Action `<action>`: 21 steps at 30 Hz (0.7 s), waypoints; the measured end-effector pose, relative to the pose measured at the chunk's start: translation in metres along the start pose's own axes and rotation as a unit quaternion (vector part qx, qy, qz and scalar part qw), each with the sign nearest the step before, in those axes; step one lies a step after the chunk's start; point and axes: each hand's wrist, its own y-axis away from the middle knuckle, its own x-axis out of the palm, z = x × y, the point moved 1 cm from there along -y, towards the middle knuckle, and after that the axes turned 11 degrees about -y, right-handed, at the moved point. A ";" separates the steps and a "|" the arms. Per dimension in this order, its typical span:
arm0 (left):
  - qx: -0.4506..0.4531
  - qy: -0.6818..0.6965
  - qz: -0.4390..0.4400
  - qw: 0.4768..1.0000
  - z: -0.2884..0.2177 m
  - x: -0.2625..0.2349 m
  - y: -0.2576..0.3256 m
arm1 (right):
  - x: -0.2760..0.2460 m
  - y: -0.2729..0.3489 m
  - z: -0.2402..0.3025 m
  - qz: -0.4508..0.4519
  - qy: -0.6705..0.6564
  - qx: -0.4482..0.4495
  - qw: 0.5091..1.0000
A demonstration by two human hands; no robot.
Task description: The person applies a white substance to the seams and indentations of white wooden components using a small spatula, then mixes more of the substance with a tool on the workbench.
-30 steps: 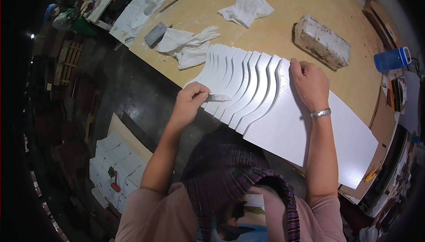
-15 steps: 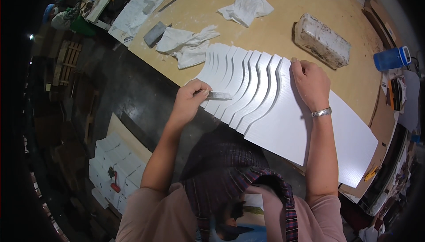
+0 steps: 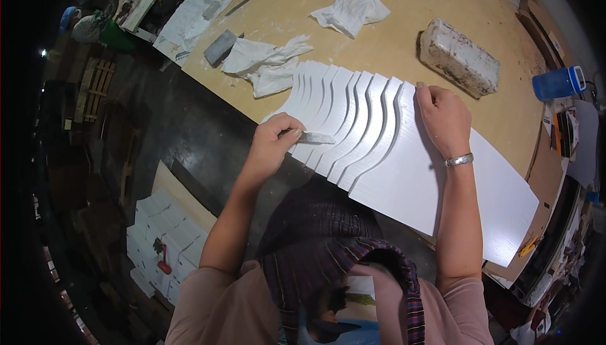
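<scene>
In front of us the white panels (image 3: 394, 184) lie overlapped in a fan on the tan tabletop (image 3: 372, 54), their wavy edges rising like shallow steps, and they are the landmark we go by. Our left hand (image 3: 271, 142) is at their left near edge, thumb and fingers closed on a thin flat blade (image 3: 319, 138) whose whitish end reaches in over the narrow steps. Our right hand (image 3: 444, 119) rests at the far edge of the panels, fingers curled inward; whether it grips that edge or only presses there, we cannot tell. A metal bracelet (image 3: 459, 160) circles our right wrist, above the panels' plain wide part. Just beyond the panels' left far corner we have a crumpled white cloth (image 3: 268, 66), with a grey block (image 3: 220, 48) past it. Farther behind the panels lies another white cloth (image 3: 351, 11); behind their right half sits a stained white block (image 3: 459, 59).
</scene>
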 end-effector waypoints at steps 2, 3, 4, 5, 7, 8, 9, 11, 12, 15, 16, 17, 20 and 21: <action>0.000 0.005 0.015 1.000 -0.004 -0.002 0.004 | 0.000 0.000 0.000 0.001 0.001 0.001 1.000; -0.001 0.010 0.030 0.999 -0.005 -0.002 0.005 | 0.001 -0.001 -0.001 -0.002 0.003 0.001 1.000; 0.000 0.011 0.032 0.999 -0.004 0.000 0.003 | 0.001 -0.001 -0.002 -0.004 0.006 0.001 1.000; -0.003 0.011 0.024 1.000 -0.002 0.001 0.003 | 0.000 -0.001 -0.001 -0.004 0.005 0.000 1.000; -0.006 0.010 0.016 1.000 -0.001 0.001 0.003 | -0.001 0.000 0.002 0.011 0.006 0.011 1.000; -0.007 0.015 0.014 1.000 0.000 0.000 0.001 | -0.001 0.000 0.002 0.011 0.006 0.011 1.000; -0.009 0.019 0.012 1.000 0.000 0.000 0.000 | -0.001 0.000 0.001 0.008 0.005 0.008 1.000; -0.003 0.013 0.021 1.000 -0.003 0.000 0.004 | 0.000 0.000 0.000 0.005 0.005 0.006 1.000; 0.002 0.006 0.029 1.000 -0.003 0.000 0.005 | 0.001 -0.001 -0.001 0.003 0.002 0.005 1.000; -0.010 0.028 0.016 0.999 0.001 0.003 0.001 | 0.001 0.000 0.000 0.002 -0.001 0.000 1.000; -0.010 0.028 0.016 0.999 0.001 0.002 0.002 | 0.000 0.000 0.001 0.003 -0.001 -0.003 1.000; -0.012 0.027 0.011 1.000 0.000 0.002 0.001 | 0.000 0.000 0.001 0.003 0.000 -0.003 1.000; -0.007 0.020 0.014 1.000 -0.003 0.002 0.001 | 0.001 -0.001 0.001 0.004 0.004 0.000 1.000; -0.002 0.014 0.020 1.000 -0.004 0.002 0.000 | 0.000 -0.001 0.000 0.003 0.003 0.000 1.000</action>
